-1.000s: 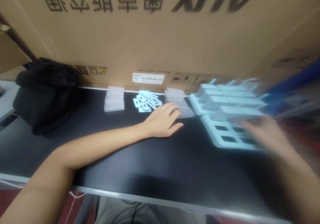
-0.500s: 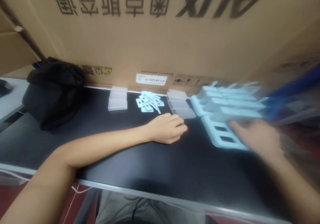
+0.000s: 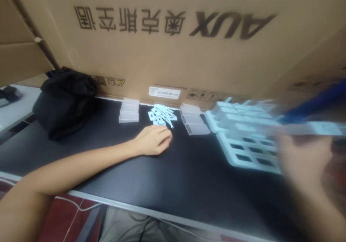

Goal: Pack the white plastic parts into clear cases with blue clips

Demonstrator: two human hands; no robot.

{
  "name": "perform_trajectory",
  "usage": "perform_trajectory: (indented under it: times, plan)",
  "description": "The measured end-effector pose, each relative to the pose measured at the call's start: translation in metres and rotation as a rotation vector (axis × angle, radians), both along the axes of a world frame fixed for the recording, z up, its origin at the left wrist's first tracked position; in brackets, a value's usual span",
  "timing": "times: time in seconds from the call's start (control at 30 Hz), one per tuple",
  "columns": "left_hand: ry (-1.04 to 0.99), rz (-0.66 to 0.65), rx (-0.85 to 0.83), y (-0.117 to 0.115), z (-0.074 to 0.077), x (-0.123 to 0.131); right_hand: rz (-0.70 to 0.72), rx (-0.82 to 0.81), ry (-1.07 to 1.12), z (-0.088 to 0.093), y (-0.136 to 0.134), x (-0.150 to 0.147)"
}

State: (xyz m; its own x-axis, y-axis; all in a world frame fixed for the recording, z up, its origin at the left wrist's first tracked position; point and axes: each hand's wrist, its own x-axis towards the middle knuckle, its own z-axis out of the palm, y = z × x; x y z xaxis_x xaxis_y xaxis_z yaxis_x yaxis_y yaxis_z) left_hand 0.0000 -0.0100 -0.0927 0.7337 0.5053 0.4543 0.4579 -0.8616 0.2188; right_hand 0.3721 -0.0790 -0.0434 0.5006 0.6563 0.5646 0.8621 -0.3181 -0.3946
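My left hand (image 3: 154, 140) rests on the black table with its fingers curled, just in front of a pile of light blue tags (image 3: 161, 115); what it holds, if anything, is hidden. On the right, my right hand (image 3: 304, 159), smeared by motion, grips a long translucent box with a light blue end (image 3: 324, 128). Beside that hand lies a light blue rack (image 3: 229, 152) with rectangular openings, and several light blue and clear pieces stand in its back part. Translucent cases lie left (image 3: 129, 110) and right (image 3: 194, 119) of the pile.
A large cardboard box (image 3: 167, 61) with upside-down lettering stands along the back of the table (image 3: 167, 188). A black cloth bag (image 3: 65, 105) sits at the back left. Something blue (image 3: 319, 101) slants across the far right.
My left hand has moved left, from near the right cases to the pile. My right hand has moved right and now holds the translucent box, and more of the rack's openings show.
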Motion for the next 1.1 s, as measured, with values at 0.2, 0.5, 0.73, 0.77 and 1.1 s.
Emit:
perform_trajectory:
  times: [0.2,0.5,0.73,0.77,1.1]
  plan:
    - [-0.501,0.078,-0.427,0.015,-0.001,0.002,0.600,-0.347,-0.010,0.007,0.024,-0.100]
    - [-0.486,-0.010,-0.524,0.016,-0.001,0.007,0.753,-0.587,-0.325,-0.033,0.030,-0.142]
    - [-0.771,0.242,-0.342,0.038,-0.009,0.002,0.618,-0.455,-0.269,-0.024,0.022,-0.120]
    - [-0.776,0.249,-0.319,0.040,-0.009,0.002,0.618,-0.446,-0.268,-0.023,0.021,-0.120]
    - [-0.561,0.166,0.062,0.053,-0.017,0.003,0.569,-0.473,-0.398,-0.009,0.032,-0.132]
